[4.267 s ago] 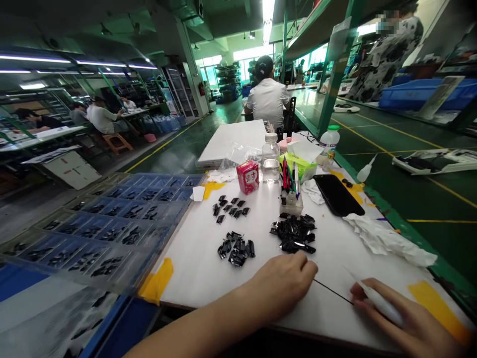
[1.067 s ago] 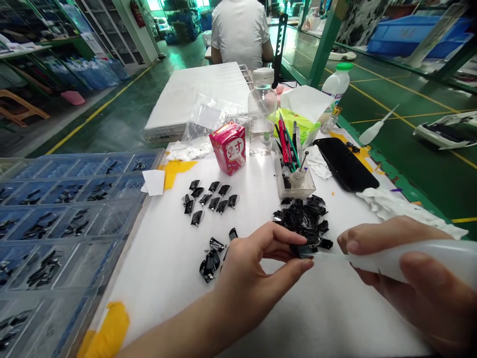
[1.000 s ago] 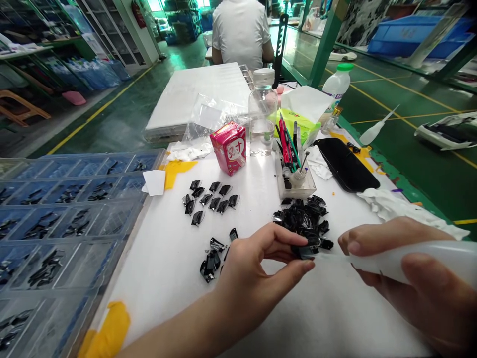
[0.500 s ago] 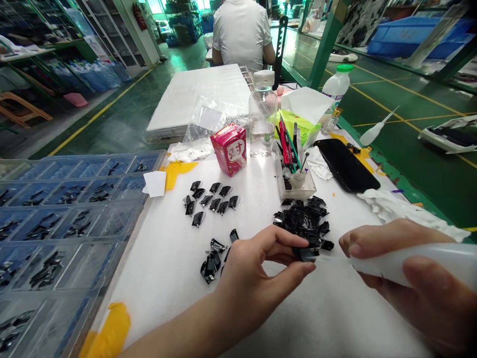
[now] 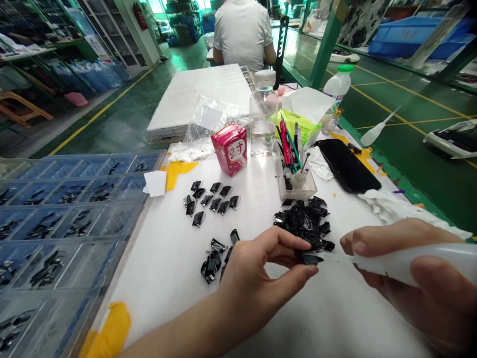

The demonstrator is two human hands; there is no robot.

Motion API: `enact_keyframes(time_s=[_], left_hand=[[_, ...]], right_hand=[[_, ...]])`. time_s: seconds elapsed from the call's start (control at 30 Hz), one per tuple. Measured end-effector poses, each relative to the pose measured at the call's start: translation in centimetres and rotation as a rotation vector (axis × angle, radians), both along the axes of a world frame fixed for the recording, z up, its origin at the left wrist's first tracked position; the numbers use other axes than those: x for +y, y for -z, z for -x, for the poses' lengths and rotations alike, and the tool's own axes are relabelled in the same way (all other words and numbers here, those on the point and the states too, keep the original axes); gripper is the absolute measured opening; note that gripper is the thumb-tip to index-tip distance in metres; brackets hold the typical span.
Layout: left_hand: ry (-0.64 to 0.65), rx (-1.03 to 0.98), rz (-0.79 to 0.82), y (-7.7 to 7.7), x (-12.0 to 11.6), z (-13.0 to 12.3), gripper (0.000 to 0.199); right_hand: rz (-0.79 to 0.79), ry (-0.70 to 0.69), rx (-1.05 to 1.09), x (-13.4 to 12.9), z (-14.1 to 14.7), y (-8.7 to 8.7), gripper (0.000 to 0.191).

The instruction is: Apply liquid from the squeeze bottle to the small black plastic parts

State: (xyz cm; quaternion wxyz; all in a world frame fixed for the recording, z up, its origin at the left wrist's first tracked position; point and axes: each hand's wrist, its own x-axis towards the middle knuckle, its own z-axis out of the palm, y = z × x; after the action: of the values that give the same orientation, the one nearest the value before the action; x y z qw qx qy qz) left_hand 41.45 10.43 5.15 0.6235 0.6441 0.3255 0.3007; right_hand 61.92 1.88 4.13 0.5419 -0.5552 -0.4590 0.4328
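Observation:
Between thumb and fingers, my left hand (image 5: 261,278) pinches a small black plastic part (image 5: 308,256) over the white work surface (image 5: 167,268). My right hand (image 5: 410,263) is wrapped round a white squeeze bottle (image 5: 395,258), tipped on its side. Its thin clear nozzle points left at the edge of the black part; whether the tip touches, I cannot tell. Just beyond my fingers lies a heap of black parts (image 5: 303,221). Another cluster of black parts (image 5: 211,263) is left of my left hand, with several black parts (image 5: 214,204) spread out further back.
Divided trays of parts (image 5: 74,201) line the left side. Farther back stand a red box (image 5: 230,149), a clear bottle (image 5: 263,119) and a small holder (image 5: 298,191) with pens. A phone (image 5: 347,166) and crumpled tissue (image 5: 406,209) lie right. A person (image 5: 244,35) sits ahead.
The nozzle has drawn slightly right, away from the black part's middle to its edge. The part has shifted a little in my left fingers. Everything else stays put.

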Motion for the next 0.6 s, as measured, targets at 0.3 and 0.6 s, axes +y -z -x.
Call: enact_keyframes(time_s=[0.3,0.6], left_hand=[[-0.001,-0.008,0.006,0.04,0.04,0.14,0.015],[0.007,-0.008,0.015,-0.09,-0.01,0.07,0.014]], right_hand=[[-0.1,0.069,-0.11,0.02,0.54,-0.41,0.033],[-0.143,0.074,-0.181,0.08,0.52,-0.19,0.033]])
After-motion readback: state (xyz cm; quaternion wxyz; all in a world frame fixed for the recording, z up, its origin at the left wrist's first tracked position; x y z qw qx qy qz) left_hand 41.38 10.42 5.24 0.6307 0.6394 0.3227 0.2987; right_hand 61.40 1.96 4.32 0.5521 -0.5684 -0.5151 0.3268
